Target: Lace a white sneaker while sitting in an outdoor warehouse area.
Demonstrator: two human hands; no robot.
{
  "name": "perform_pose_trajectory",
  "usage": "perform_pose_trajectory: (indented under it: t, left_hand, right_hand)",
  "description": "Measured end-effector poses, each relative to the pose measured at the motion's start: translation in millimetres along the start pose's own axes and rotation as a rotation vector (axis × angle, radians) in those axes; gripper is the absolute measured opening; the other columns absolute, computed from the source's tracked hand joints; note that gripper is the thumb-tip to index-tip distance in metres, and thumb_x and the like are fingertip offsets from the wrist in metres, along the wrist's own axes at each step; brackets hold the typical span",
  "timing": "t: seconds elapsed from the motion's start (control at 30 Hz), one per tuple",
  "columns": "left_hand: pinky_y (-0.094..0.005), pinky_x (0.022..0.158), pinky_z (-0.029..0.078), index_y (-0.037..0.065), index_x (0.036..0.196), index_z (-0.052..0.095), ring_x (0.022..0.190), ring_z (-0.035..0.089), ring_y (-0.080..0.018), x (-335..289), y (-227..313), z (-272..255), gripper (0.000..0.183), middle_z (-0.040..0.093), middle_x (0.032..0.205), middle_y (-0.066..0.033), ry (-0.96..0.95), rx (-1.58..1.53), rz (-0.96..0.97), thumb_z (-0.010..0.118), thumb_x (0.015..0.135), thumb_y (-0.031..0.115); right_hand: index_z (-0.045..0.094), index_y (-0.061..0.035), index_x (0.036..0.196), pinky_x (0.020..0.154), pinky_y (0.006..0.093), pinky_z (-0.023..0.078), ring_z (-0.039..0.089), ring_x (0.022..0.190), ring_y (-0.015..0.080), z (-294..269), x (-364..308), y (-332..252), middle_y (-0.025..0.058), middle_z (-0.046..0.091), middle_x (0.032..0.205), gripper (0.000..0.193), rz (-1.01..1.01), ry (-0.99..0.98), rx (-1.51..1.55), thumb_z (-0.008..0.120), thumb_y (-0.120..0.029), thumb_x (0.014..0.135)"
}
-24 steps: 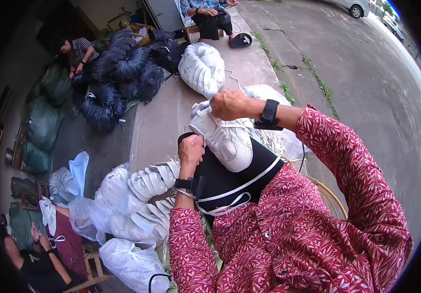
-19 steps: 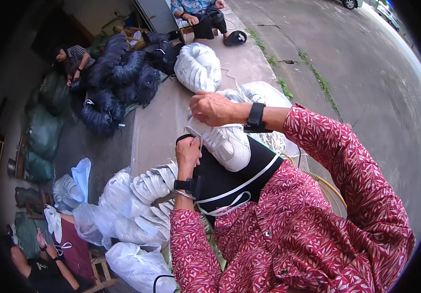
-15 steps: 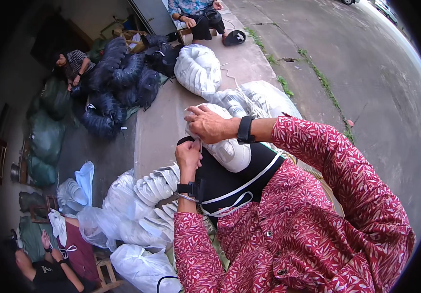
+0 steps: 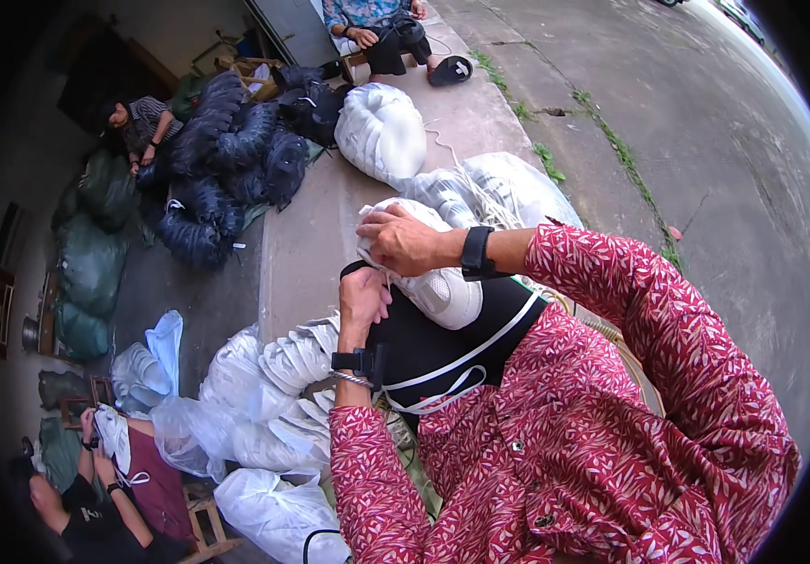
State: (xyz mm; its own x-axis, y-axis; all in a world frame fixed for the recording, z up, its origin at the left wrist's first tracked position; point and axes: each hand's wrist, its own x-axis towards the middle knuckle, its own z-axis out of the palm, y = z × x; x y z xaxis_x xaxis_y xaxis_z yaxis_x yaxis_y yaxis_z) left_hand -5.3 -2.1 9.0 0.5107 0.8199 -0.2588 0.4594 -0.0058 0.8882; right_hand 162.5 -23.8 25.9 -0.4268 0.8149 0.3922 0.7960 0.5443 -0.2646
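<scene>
A white shoe upper (image 4: 447, 299) lies tilted across the black cloth on my lap. My right hand (image 4: 403, 241) is closed over its far part, fingers bent round the white material. Just below it, my left hand (image 4: 363, 299) is closed in a pinch at the upper's left edge. A thin white strand shows near those fingertips; what they grip is too small to make out. A white lace-like cord (image 4: 461, 376) lies in a loop over the black cloth (image 4: 508, 315).
Nested white uppers (image 4: 301, 357) and plastic bags (image 4: 268, 503) are heaped at my left. Ahead are a white bundle (image 4: 381, 132), loose white cords (image 4: 485, 193) and a dark pile (image 4: 235, 141). Other people sit at the far left, near left and top.
My left hand and wrist have shifted slightly left, away from the upper. My right hand keeps its hold almost in place. At the near left, a co-worker's raised hand has come down to white material.
</scene>
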Motion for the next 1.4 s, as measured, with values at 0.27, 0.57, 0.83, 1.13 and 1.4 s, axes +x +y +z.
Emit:
perform_pose_trajectory:
  t: [0.27,0.57,0.83,1.13,1.4]
  left_hand:
    - [-0.0423,0.076,0.044,0.006,0.105,0.051,0.091,0.054,-0.0347,-13.5,11.9,16.1,0.037,0.054,0.095,-0.0154,0.626,0.681,0.495,0.067,0.071,0.007]
    - [-0.0428,0.075,0.042,0.004,0.099,0.053,0.088,0.053,-0.0348,-9.7,15.7,-7.4,0.031,0.053,0.088,-0.0146,0.356,0.814,0.65,0.064,0.07,0.002]
    - [-0.0322,0.067,0.045,0.002,0.105,0.056,0.072,0.056,-0.0205,-12.3,30.2,15.8,0.037,0.056,0.089,-0.0104,0.47,0.406,0.606,0.065,0.069,0.002]
    - [-0.0199,0.04,0.037,0.0,0.081,0.061,0.043,0.046,-0.0058,-16.2,51.9,37.2,0.016,0.054,0.055,-0.001,0.201,0.03,0.261,0.051,0.087,0.011]
    - [-0.025,0.047,0.039,0.0,0.08,0.057,0.051,0.054,-0.0108,-71.9,76.7,113.3,0.007,0.056,0.059,-0.0061,-0.274,0.027,0.672,0.059,0.081,0.007]
  right_hand:
    - [0.067,-0.0073,0.077,0.089,0.0411,0.034,0.048,0.107,0.0278,-4.5,-2.0,2.5,0.0118,0.058,0.106,0.012,-0.044,0.035,-0.047,0.062,-0.017,0.07]
    - [0.063,-0.0023,0.08,0.091,0.0432,0.034,0.044,0.114,0.0304,-8.3,-4.9,-2.5,0.0159,0.052,0.115,0.011,-0.086,0.072,0.012,0.06,-0.012,0.075]
    - [0.062,0.0017,0.081,0.076,0.0387,0.043,0.05,0.102,0.0302,-68.0,-24.7,20.3,0.0166,0.054,0.107,0.011,-0.007,0.21,-0.039,0.06,-0.004,0.073]
    - [0.059,-0.0103,0.108,0.062,0.0393,0.046,0.061,0.072,0.0291,-88.7,-20.1,17.2,0.0138,0.063,0.075,0.036,0.162,-0.163,0.135,0.062,-0.01,0.072]
    - [0.058,-0.0119,0.107,0.069,0.0397,0.048,0.061,0.082,0.0311,-72.9,3.6,31.1,0.0131,0.063,0.085,0.041,0.137,-0.424,0.034,0.06,-0.008,0.067]
